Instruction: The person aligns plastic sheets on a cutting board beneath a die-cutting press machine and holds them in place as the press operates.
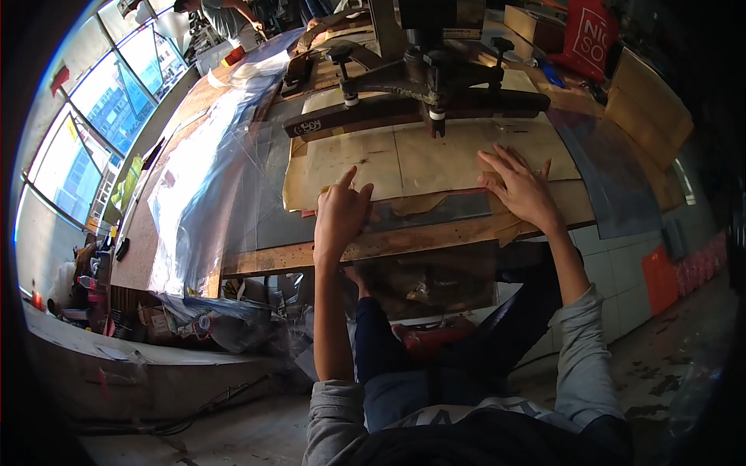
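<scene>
Both hands (521,189) reach forward over the tan sheet (439,159).

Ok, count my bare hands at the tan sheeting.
2: the left hand over the left part of the near edge of the tan sheeting, the right hand, fingers spread, farther right. Neither is hidden.

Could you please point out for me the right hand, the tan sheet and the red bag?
Right hand (522,186): head view, back of the hand.
Tan sheet (437,159): head view, bare surface near its middle.
Red bag (588,40): head view, front with white letters.
</scene>
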Action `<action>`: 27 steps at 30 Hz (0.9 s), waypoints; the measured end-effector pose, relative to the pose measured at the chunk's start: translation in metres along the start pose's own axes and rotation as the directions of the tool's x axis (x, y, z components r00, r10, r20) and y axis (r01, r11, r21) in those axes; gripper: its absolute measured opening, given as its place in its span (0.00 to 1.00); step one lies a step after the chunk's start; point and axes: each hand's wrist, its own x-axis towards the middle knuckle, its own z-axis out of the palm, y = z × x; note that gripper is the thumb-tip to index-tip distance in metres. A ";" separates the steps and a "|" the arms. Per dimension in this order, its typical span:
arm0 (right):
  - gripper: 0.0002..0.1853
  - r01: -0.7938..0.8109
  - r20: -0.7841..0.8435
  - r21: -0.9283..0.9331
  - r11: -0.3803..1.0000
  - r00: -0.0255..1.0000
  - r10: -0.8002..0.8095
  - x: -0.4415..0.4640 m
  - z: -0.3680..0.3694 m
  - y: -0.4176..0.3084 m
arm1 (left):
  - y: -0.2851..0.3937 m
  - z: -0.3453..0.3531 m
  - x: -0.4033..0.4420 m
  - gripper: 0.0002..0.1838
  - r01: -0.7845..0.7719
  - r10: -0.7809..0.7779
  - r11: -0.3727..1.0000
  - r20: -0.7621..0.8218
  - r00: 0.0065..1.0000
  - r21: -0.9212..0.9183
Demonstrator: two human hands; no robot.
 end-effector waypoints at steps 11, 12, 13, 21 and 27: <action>0.34 0.005 0.009 0.033 0.999 1.000 -0.005 0.002 -0.001 -0.004 | -0.001 -0.004 0.001 0.28 -0.026 0.036 0.984 -0.051 0.998 0.176; 0.34 0.006 0.010 0.035 0.999 1.000 -0.006 0.002 -0.001 -0.004 | -0.002 -0.003 0.001 0.27 -0.031 0.041 0.983 -0.052 0.998 0.179; 0.34 0.007 0.010 0.038 0.999 1.000 -0.007 0.002 -0.001 -0.004 | -0.003 -0.004 0.001 0.27 -0.037 0.047 0.983 -0.055 0.997 0.182; 0.34 0.012 -0.019 0.038 0.999 1.000 -0.012 0.003 0.003 -0.005 | 0.001 -0.006 0.000 0.26 -0.021 0.054 0.944 -0.090 0.995 0.329; 0.33 0.024 -0.039 0.024 0.999 0.999 -0.023 0.003 0.003 -0.006 | -0.008 -0.004 0.004 0.26 0.003 0.070 0.869 -0.129 0.989 0.495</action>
